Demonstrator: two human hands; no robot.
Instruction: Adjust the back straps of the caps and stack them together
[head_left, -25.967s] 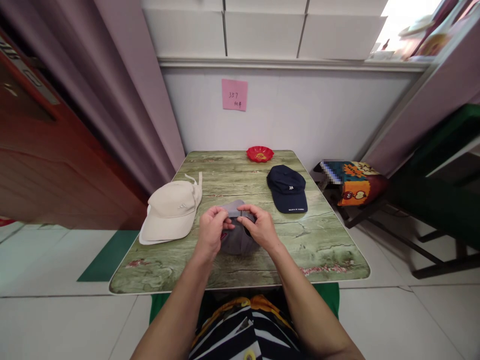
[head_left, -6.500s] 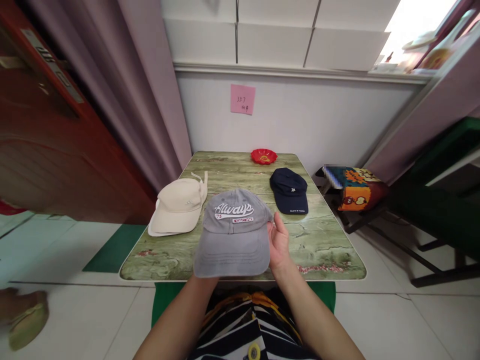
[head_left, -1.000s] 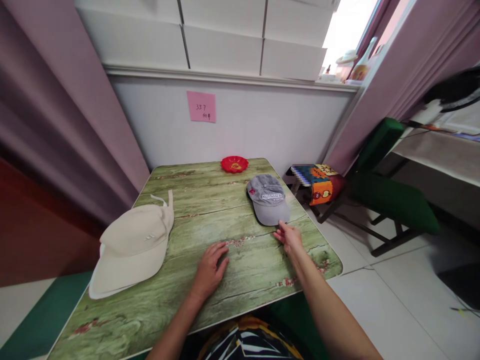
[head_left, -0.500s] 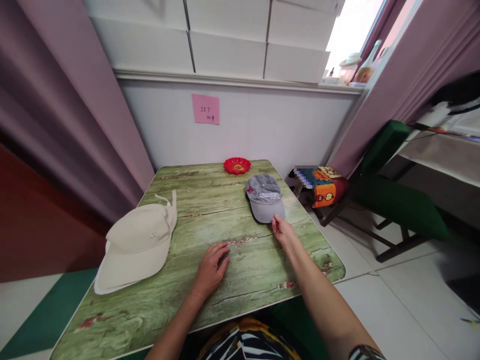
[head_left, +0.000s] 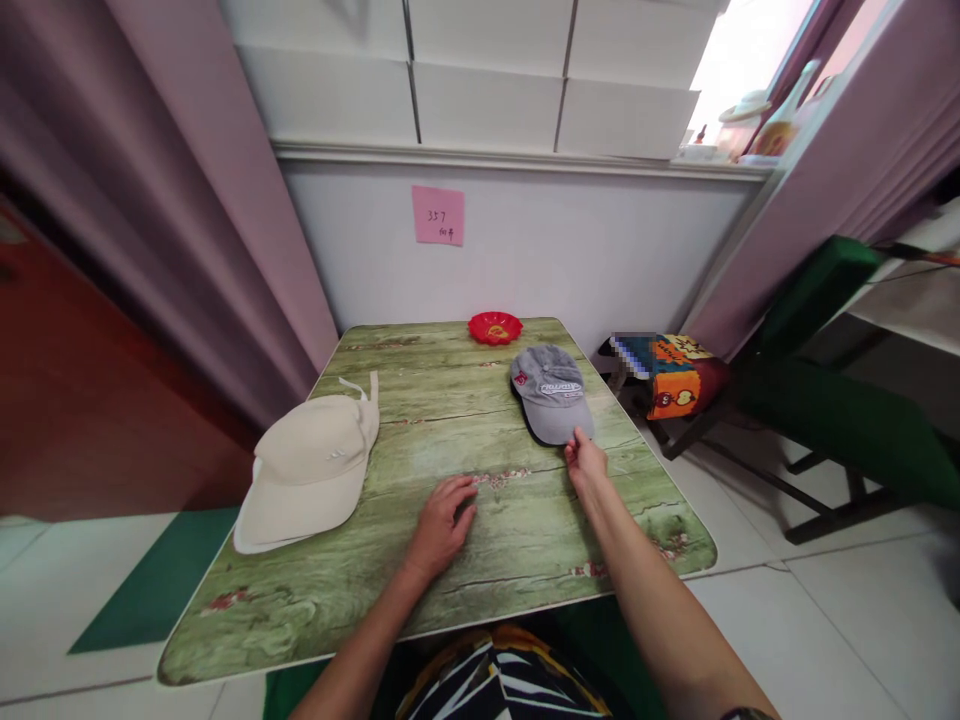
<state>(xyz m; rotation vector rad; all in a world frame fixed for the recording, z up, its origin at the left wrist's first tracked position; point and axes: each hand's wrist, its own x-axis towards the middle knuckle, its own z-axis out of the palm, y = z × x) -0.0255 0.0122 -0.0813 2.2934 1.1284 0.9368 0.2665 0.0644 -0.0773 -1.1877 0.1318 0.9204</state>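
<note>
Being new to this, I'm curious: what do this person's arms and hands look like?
The left hand and right hand are ungloved, both forearms bare, without cables. A dark sleeve edge shows at right; the striped garment is black, white and orange.

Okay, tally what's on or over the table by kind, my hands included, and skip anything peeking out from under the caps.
Caps: 2 (grey cap, beige cap)
Dishes: 1 (red dish)
Hands: 2 (left hand, right hand)
Total: 5
</note>
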